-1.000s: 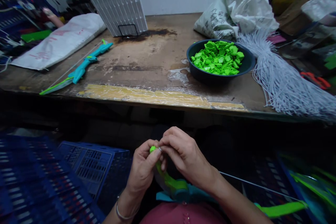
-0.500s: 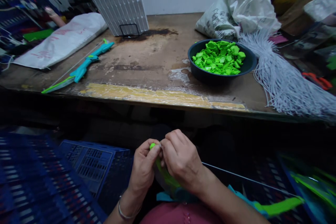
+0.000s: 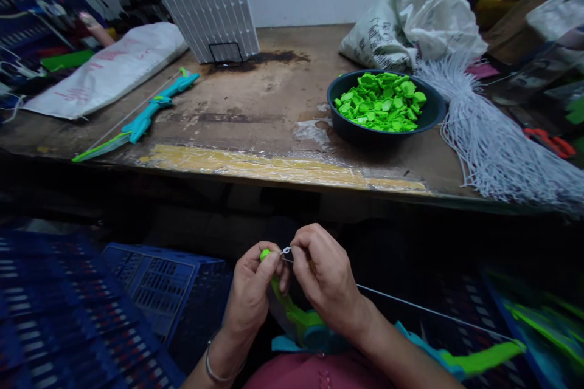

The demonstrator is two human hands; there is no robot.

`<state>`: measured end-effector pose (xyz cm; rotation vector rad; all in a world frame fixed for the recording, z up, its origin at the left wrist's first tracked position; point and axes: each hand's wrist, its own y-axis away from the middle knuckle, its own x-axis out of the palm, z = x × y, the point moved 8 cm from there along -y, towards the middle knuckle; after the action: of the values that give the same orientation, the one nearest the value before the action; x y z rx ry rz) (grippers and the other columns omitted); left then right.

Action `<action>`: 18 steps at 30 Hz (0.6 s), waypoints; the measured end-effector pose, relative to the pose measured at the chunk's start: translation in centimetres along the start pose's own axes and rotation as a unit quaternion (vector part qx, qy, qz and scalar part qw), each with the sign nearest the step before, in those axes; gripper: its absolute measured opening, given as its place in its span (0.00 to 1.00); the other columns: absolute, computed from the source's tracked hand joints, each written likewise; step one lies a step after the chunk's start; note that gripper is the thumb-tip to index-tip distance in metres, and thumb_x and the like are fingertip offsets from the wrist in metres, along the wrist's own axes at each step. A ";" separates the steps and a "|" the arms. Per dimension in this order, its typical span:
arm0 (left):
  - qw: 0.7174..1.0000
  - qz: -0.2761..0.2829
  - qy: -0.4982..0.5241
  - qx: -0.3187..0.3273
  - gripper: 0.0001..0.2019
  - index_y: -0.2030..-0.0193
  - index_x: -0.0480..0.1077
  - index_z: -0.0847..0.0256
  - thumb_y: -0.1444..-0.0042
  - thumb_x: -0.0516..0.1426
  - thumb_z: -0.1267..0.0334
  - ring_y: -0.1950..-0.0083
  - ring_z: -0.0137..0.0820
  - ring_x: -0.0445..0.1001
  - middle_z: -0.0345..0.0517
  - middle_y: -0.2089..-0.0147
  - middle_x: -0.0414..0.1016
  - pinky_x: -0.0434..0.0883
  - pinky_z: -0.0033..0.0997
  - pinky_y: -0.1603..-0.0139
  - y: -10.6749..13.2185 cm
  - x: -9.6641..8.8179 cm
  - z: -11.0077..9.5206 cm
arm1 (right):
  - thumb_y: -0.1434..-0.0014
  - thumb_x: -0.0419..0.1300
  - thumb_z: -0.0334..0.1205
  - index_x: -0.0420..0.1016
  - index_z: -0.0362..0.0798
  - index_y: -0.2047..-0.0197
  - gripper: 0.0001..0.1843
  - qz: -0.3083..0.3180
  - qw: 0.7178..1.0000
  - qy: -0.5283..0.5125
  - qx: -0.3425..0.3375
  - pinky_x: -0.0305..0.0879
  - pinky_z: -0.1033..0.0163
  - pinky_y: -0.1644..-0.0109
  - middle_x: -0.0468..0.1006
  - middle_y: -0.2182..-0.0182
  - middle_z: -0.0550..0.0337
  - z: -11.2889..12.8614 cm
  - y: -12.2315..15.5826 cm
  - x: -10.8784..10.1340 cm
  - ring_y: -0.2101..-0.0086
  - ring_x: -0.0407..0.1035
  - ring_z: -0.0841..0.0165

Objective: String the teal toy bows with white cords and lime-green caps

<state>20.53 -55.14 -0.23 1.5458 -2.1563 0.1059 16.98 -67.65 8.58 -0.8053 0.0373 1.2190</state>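
A green and teal toy bow point(image 3: 490, 358) lies across my lap, its middle partly hidden behind my right forearm. My left hand point(image 3: 252, 285) is closed around the bow's green tip, which pokes out between thumb and forefinger. Just right of that tip, a small knotted loop shows in the white string point(image 3: 286, 250). My right hand point(image 3: 323, 276) pinches the string's end beside the knot. From behind the right wrist the string runs taut to the bow's other green tip at the lower right.
On the bench point(image 3: 255, 91) lie another toy bow point(image 3: 148, 118), a dark bowl point(image 3: 340, 124) of green plastic pieces, a bundle of white strings point(image 3: 497, 140), a white sack point(image 3: 387, 42) and red-handled scissors point(image 3: 550, 143). Blue crates point(image 3: 155, 282) stand at the lower left.
My right hand has drawn slightly right, away from my left hand. The string's knotted loop now shows between them. More of the bow's green limb is visible.
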 end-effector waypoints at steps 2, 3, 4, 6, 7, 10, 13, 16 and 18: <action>1.000 -0.002 -0.005 -0.006 0.11 0.65 0.71 0.61 0.39 0.64 0.56 0.78 0.24 0.67 0.35 0.76 0.67 0.65 0.22 0.76 0.1 -0.2 0.2 | 0.30 0.52 0.32 0.67 0.48 0.61 0.06 0.012 1.000 -0.011 0.013 0.66 0.63 0.64 0.71 0.66 0.59 0.0 0.2 0.2 0.66 0.67 0.69; 1.000 -0.005 -0.008 -0.009 0.11 0.64 0.71 0.61 0.39 0.64 0.56 0.78 0.23 0.67 0.36 0.76 0.67 0.65 0.21 0.76 0.1 -0.3 0.3 | 0.30 0.54 0.34 0.68 0.48 0.58 0.03 0.026 0.999 -0.018 0.016 0.66 0.63 0.63 0.72 0.65 0.58 0.0 0.2 0.4 0.65 0.68 0.68; 1.000 -0.007 -0.010 -0.012 0.11 0.64 0.72 0.61 0.40 0.64 0.55 0.78 0.23 0.66 0.36 0.77 0.68 0.65 0.21 0.77 0.1 -0.4 0.4 | 0.31 0.56 0.35 0.69 0.47 0.56 0.02 0.044 0.999 -0.026 0.018 0.67 0.63 0.62 0.73 0.63 0.57 0.0 0.2 0.7 0.64 0.69 0.68; 1.000 -0.005 -0.020 -0.013 0.12 0.63 0.72 0.61 0.39 0.63 0.54 0.78 0.24 0.66 0.36 0.77 0.68 0.64 0.21 0.77 0.2 -0.5 0.6 | 0.31 0.58 0.35 0.71 0.47 0.54 0.03 0.074 0.996 -0.049 0.025 0.68 0.63 0.61 0.74 0.62 0.57 -0.1 0.1 1.1 0.63 0.70 0.68; 1.000 -0.001 -0.024 -0.011 0.12 0.63 0.72 0.61 0.38 0.63 0.53 0.78 0.24 0.66 0.36 0.77 0.68 0.64 0.21 0.77 0.2 -0.4 0.6 | 0.31 0.58 0.34 0.72 0.47 0.56 0.03 0.084 0.994 -0.062 0.032 0.68 0.63 0.60 0.74 0.63 0.58 -0.2 -0.1 1.1 0.63 0.70 0.68; 1.000 0.018 -0.023 0.000 0.12 0.64 0.70 0.60 0.36 0.61 0.55 0.79 0.24 0.65 0.34 0.78 0.65 0.65 0.23 0.78 0.0 0.0 0.4 | 0.30 0.56 0.32 0.72 0.47 0.63 0.08 0.121 0.990 -0.062 0.046 0.67 0.64 0.61 0.74 0.66 0.60 -0.6 -0.5 0.5 0.65 0.70 0.70; 1.000 0.026 -0.001 0.002 0.12 0.66 0.68 0.60 0.36 0.61 0.55 0.80 0.23 0.63 0.33 0.78 0.62 0.64 0.22 0.79 -0.3 0.3 0.2 | 0.30 0.55 0.31 0.70 0.47 0.64 0.09 0.166 0.986 0.027 0.020 0.65 0.64 0.64 0.73 0.67 0.59 -0.5 -0.2 -0.8 0.66 0.68 0.69; 0.999 0.051 0.011 0.005 0.13 0.67 0.68 0.61 0.36 0.60 0.55 0.81 0.22 0.62 0.33 0.79 0.61 0.63 0.22 0.80 -0.4 1.1 0.3 | 0.30 0.52 0.29 0.69 0.47 0.64 0.11 0.174 0.976 0.131 -0.024 0.64 0.63 0.68 0.71 0.68 0.58 0.3 0.9 -1.7 0.69 0.67 0.68; 0.996 0.082 0.032 0.006 0.13 0.67 0.68 0.61 0.37 0.61 0.55 0.81 0.22 0.62 0.34 0.79 0.62 0.63 0.22 0.80 -0.3 2.0 0.3 | 0.30 0.50 0.28 0.69 0.47 0.66 0.13 0.146 0.968 0.194 -0.068 0.63 0.61 0.70 0.70 0.70 0.57 1.6 1.6 -1.8 0.71 0.66 0.67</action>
<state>20.24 -57.08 0.22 1.3512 -2.2330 0.2193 14.34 -68.06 9.74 -1.1817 0.4070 1.3326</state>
